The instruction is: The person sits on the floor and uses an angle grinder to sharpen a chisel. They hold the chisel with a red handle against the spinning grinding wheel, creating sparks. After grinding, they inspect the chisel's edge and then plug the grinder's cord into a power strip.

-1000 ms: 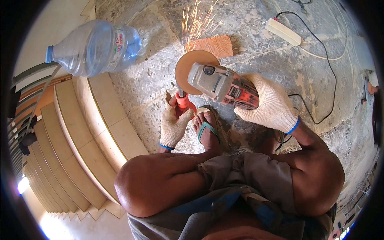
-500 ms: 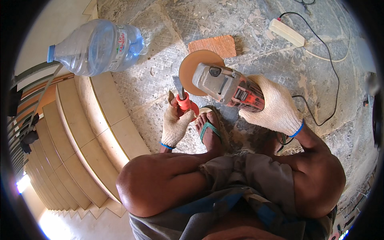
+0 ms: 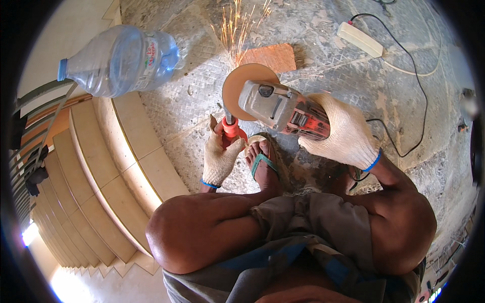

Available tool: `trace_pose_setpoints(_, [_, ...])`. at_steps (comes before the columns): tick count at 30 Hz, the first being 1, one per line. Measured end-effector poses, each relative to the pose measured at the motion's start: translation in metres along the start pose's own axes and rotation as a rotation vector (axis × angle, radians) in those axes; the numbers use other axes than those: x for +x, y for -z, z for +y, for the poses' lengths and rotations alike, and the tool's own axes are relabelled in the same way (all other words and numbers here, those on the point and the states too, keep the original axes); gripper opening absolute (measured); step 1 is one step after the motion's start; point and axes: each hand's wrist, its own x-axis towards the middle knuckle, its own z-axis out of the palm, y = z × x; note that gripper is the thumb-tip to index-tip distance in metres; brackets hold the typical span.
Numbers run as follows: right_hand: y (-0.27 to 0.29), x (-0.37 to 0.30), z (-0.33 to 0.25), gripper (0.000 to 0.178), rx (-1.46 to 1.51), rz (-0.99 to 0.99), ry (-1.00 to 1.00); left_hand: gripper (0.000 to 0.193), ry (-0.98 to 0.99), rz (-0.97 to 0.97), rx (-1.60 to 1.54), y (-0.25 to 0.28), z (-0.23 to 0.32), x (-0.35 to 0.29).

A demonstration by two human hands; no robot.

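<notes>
My right hand (image 3: 349,134), in a white knit glove with a blue cuff, is wrapped round the red and grey body of an angle grinder (image 3: 273,105). Its round brown disc (image 3: 233,87) meets the metal of a chisel (image 3: 230,127), and orange sparks (image 3: 235,38) spray toward the far side. Gripped in my gloved left hand (image 3: 220,160) is the chisel's red handle with its round hand guard. The disc hides part of the metal blade. My sandalled foot (image 3: 263,164) rests just right of the handle.
A reddish-brown brick (image 3: 270,58) lies beyond the disc. At left, a large clear water bottle (image 3: 118,60) lies on its side near tiled steps (image 3: 134,123) and a metal railing (image 3: 43,91). A white power strip (image 3: 359,39) and black cable (image 3: 423,93) are on the rough floor at right.
Sparks now fly from the disc, where there were none. The grinder has shifted slightly left onto the chisel's metal. Both hands keep their holds.
</notes>
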Motion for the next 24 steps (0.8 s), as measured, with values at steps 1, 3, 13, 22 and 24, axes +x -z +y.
trace_pose_setpoints(1, [-0.0002, 0.0, 0.0001, 0.07, -0.011, -0.004, -0.002, 0.06, 0.044, -0.001, -0.027, -0.0002, 0.0019, -0.0012])
trace_pose_setpoints(3, [-0.0006, 0.0002, 0.0015, 0.07, -0.018, -0.002, 0.009, 0.06, 0.093, 0.006, -0.094, -0.0017, 0.0049, -0.0018])
trace_pose_setpoints(13, [-0.0007, -0.0013, 0.0044, 0.066, 0.02, -0.003, -0.021, 0.056, 0.181, 0.005, -0.246, 0.001, 0.0034, -0.0008])
trace_pose_setpoints(22, [0.0, 0.0002, -0.0016, 0.073, -0.022, -0.055, -0.066, 0.059, 0.159, -0.008, -0.289, 0.0011, 0.0078, -0.003])
trace_pose_setpoints(24, [-0.0007, 0.0002, -0.0016, 0.073, -0.024, -0.055, -0.063, 0.059, 0.147, -0.015, -0.271, 0.0014, 0.0086, -0.0034])
